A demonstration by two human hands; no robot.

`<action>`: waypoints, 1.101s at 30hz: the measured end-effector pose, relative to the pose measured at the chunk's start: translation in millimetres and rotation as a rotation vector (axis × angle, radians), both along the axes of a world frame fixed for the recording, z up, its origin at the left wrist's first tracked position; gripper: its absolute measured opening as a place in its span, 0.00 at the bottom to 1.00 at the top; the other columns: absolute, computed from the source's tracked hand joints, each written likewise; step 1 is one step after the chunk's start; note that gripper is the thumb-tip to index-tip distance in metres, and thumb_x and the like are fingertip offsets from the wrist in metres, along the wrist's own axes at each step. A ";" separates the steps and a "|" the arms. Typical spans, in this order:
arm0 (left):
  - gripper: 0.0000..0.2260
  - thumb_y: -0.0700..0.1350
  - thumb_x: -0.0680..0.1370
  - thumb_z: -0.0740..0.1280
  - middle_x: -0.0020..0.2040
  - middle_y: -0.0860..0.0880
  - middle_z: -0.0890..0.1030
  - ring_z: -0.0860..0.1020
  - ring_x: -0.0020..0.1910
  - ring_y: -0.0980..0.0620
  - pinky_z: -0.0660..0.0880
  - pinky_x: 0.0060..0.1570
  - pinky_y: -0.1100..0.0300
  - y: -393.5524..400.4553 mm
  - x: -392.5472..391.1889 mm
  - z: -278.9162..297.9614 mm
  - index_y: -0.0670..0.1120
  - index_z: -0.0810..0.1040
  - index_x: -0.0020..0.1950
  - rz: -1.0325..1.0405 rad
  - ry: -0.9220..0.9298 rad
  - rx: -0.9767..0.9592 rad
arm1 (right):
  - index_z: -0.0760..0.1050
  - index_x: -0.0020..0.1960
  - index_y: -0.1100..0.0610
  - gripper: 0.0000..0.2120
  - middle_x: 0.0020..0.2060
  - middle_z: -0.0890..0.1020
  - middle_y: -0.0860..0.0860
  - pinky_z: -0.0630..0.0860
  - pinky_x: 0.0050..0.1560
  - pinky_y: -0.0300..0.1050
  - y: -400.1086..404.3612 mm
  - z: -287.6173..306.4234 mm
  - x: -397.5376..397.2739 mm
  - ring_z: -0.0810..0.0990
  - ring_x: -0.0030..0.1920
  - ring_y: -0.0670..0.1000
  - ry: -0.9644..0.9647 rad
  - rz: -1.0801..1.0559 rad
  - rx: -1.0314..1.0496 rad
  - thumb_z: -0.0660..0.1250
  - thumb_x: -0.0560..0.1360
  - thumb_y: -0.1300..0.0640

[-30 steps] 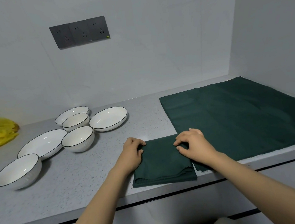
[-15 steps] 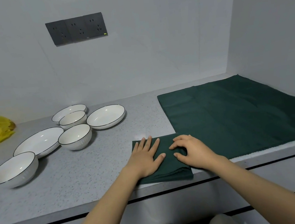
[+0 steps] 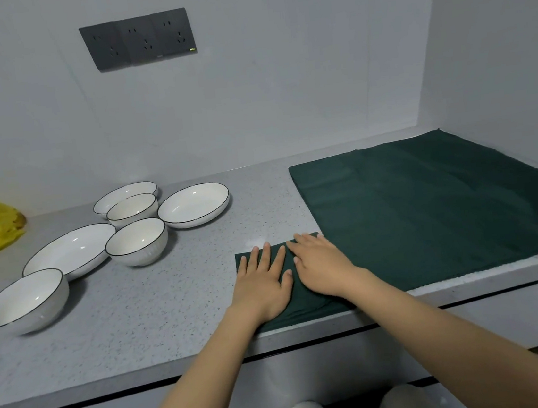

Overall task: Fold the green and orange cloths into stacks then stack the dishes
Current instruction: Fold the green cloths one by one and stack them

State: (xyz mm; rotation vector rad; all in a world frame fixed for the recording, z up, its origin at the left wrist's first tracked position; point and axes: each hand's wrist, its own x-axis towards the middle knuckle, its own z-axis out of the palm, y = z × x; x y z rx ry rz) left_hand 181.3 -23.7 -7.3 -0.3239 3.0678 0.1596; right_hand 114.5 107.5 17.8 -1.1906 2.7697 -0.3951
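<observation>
Green cloth (image 3: 435,208), spread flat, covers the counter's (image 3: 140,319) right end. White dishes (image 3: 75,251) sit scattered at the left. A smaller folded green cloth (image 3: 294,306) lies at the front edge, the left hand (image 3: 265,283) and right hand (image 3: 323,264) pressing it flat with straight fingers.

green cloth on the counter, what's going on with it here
A person presses both flat hands, left hand and right hand, on a small folded green cloth at the counter's front edge. A larger green cloth lies spread out beside it on the right, not yet folded. Six white dishes sit unstacked on the left. No orange cloth is in view.
</observation>
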 end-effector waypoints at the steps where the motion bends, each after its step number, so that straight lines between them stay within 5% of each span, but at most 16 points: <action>1: 0.24 0.54 0.83 0.43 0.78 0.48 0.40 0.39 0.77 0.48 0.37 0.75 0.51 1.9 0.4 0.6 0.52 0.41 0.78 0.003 0.003 -0.002 | 0.49 0.77 0.58 0.24 0.77 0.50 0.54 0.41 0.76 0.48 -1.7 -3.7 -0.5 0.47 0.77 0.50 -0.007 -0.021 0.028 0.47 0.82 0.56; 10: 0.25 0.55 0.83 0.44 0.78 0.48 0.41 0.39 0.77 0.53 0.37 0.74 0.56 -22.4 12.6 -3.4 0.50 0.42 0.79 0.015 0.032 0.061 | 0.38 0.77 0.58 0.29 0.77 0.42 0.51 0.35 0.75 0.50 11.8 -23.5 -6.6 0.39 0.76 0.48 0.037 -0.156 0.154 0.40 0.82 0.45; 16: 0.27 0.57 0.82 0.43 0.78 0.48 0.40 0.39 0.77 0.54 0.33 0.73 0.48 -39.0 27.4 -1.4 0.48 0.41 0.78 0.079 -0.014 0.029 | 0.40 0.77 0.59 0.29 0.77 0.43 0.52 0.35 0.75 0.51 13.6 -25.6 -8.7 0.40 0.76 0.49 0.066 -0.165 0.124 0.40 0.82 0.45; 20: 0.25 0.55 0.83 0.46 0.79 0.48 0.46 0.42 0.77 0.53 0.31 0.72 0.48 -40.5 33.6 7.5 0.46 0.51 0.78 0.041 0.074 0.013 | 0.58 0.75 0.54 0.24 0.76 0.58 0.50 0.38 0.75 0.49 23.3 -24.8 -6.6 0.48 0.76 0.49 0.145 -0.037 -0.136 0.50 0.82 0.48; 24: 0.19 0.52 0.83 0.53 0.76 0.51 0.60 0.53 0.76 0.59 0.36 0.73 0.62 -26.3 50.3 21.0 0.49 0.67 0.73 -0.199 0.216 0.204 | 0.82 0.54 0.47 0.10 0.52 0.83 0.41 0.68 0.63 0.44 43.2 -14.2 5.2 0.76 0.56 0.45 0.042 0.203 -0.423 0.65 0.76 0.50; 26: 0.18 0.52 0.82 0.55 0.75 0.53 0.62 0.55 0.75 0.61 0.40 0.72 0.67 -16.8 61.7 20.3 0.52 0.68 0.72 -0.295 0.181 0.242 | 0.83 0.51 0.46 0.08 0.49 0.83 0.41 0.72 0.58 0.42 52.4 -10.4 10.1 0.77 0.52 0.42 -0.038 0.262 -0.366 0.69 0.74 0.48; 33: 0.20 0.56 0.81 0.58 0.77 0.55 0.56 0.50 0.75 0.62 0.43 0.73 0.66 -12.9 73.1 14.5 0.59 0.65 0.73 -0.338 0.092 0.286 | 0.82 0.53 0.44 0.15 0.60 0.79 0.42 0.64 0.67 0.35 65.5 -4.9 13.7 0.71 0.64 0.39 -0.085 0.313 -0.236 0.73 0.68 0.43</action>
